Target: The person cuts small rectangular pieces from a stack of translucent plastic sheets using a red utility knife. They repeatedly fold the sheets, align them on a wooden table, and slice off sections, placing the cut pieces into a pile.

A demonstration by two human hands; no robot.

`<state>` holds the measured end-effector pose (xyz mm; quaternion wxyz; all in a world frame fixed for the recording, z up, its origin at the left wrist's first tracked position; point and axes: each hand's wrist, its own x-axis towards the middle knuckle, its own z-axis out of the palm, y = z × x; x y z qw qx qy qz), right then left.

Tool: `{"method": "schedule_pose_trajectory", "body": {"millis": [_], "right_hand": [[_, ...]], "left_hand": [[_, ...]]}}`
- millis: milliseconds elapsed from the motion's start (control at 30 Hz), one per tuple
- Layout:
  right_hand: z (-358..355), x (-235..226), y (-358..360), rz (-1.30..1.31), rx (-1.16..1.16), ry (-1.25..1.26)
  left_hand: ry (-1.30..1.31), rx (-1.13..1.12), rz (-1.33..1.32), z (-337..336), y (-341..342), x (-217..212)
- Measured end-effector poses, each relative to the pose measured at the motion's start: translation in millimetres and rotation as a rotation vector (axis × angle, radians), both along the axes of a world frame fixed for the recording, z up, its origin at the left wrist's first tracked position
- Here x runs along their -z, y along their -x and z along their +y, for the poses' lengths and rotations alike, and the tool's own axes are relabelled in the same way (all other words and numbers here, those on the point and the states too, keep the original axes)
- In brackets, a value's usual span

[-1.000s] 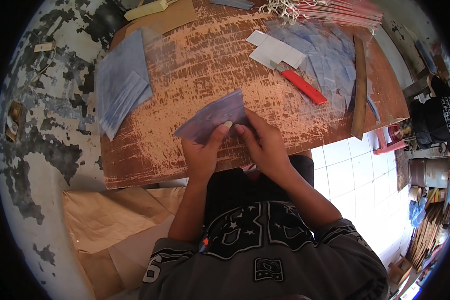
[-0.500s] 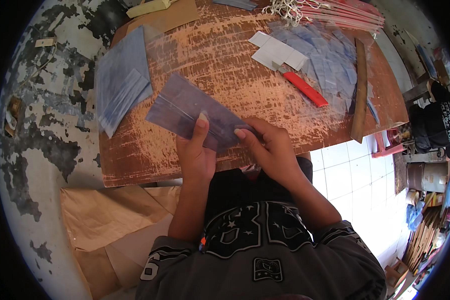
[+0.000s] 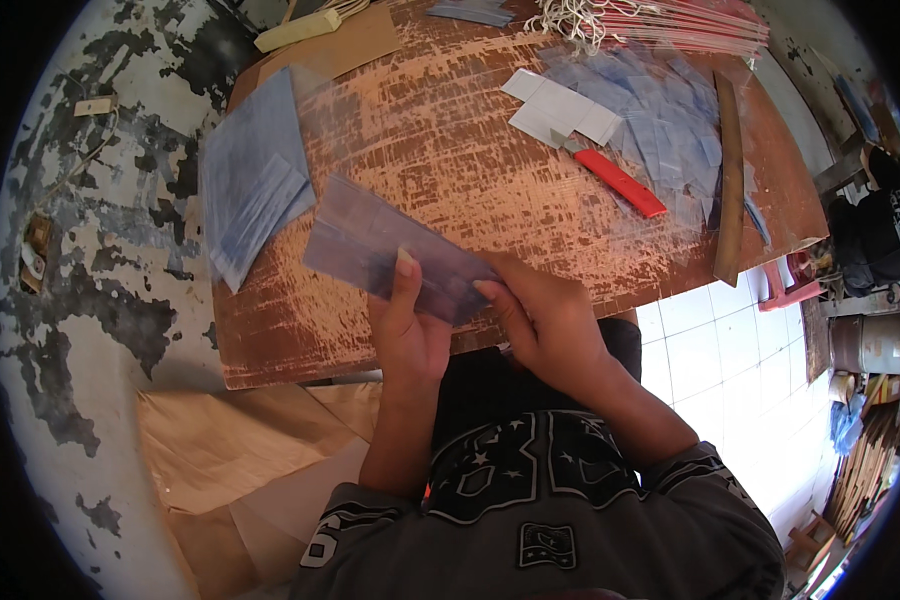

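Both hands hold a small stack of clear, bluish-grey plastic sheets above the table's near edge. My left hand is closed on its lower side, thumb lying on top and fingers hidden beneath. At the right end, my right hand pinches the sheets between thumb and fingers. A larger pile of similar plastic sheets lies to the left on the table. Over to the right is a red-handled cutter knife, its blade end by white paper pieces. Many loose cut plastic pieces spread beside it.
The worn wooden table carries a wooden strip at right and a bundle of red sticks with white strings at the back. Brown cardboard lies far left. Brown paper is below the table's left side.
The held plastic stack and both hands have come slightly nearer to me, and the stack's far left end is tilted a little differently. The whole view has shifted slightly. Both hands keep their grip.
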<state>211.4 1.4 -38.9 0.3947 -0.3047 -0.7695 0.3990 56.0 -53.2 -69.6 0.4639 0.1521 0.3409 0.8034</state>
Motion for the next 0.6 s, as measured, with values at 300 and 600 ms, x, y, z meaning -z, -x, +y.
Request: {"method": "schedule_pose_trajectory", "body": {"millis": [300, 600], "right_hand": [[5.9, -7.5, -5.0, 0.015, -0.056, 0.131], [21.5, -6.5, -23.4, -0.043, -0.110, 0.235]], "left_hand": [[0.014, 0.015, -0.005, 1.2, 0.6, -2.0], [0.031, -0.190, 0.404, 4.2, 37.7, -33.3]]}}
